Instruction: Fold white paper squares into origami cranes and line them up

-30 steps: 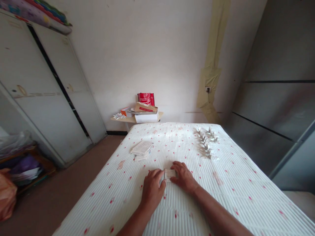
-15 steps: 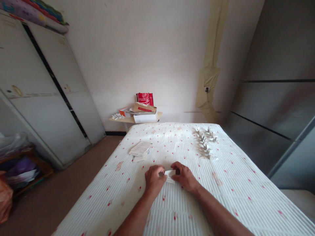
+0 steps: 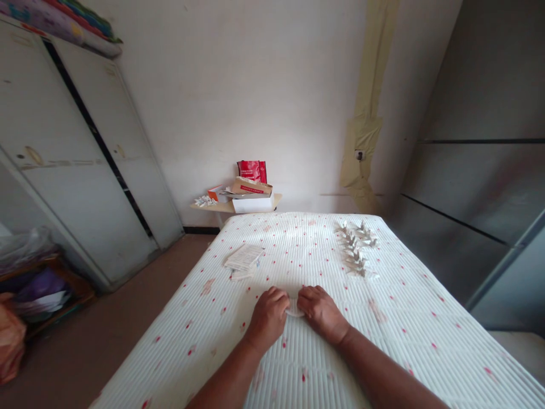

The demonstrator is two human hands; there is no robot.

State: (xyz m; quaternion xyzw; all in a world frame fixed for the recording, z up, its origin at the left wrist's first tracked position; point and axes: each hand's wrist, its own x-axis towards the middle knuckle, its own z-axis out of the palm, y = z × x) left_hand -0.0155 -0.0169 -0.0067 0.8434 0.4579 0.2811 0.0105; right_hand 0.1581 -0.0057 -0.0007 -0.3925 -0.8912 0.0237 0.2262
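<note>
Between my hands is a small piece of printed paper [image 3: 293,308], low over the bed; most of it is covered by my fingers, so its folds do not show. My left hand [image 3: 271,313] is closed on its left end. On the right end, my right hand [image 3: 321,311] grips with curled fingers. A loose stack of printed paper sheets [image 3: 244,258] lies beyond my left hand. Several folded paper cranes [image 3: 356,253] stand in a cluster beyond my right hand.
The white quilted bed cover [image 3: 298,369] with red dots lies under everything. Behind the bed's far edge, a small table [image 3: 221,208] holds a white box [image 3: 253,204], a red bag [image 3: 252,170] and a pile of small white paper pieces [image 3: 205,201]. Cabinets [image 3: 76,142] stand at left.
My fingers have curled further over the paper, with both hands turned more knuckles-up, hiding more of it. The paper sheets and cranes lie as before; the view has shifted slightly.
</note>
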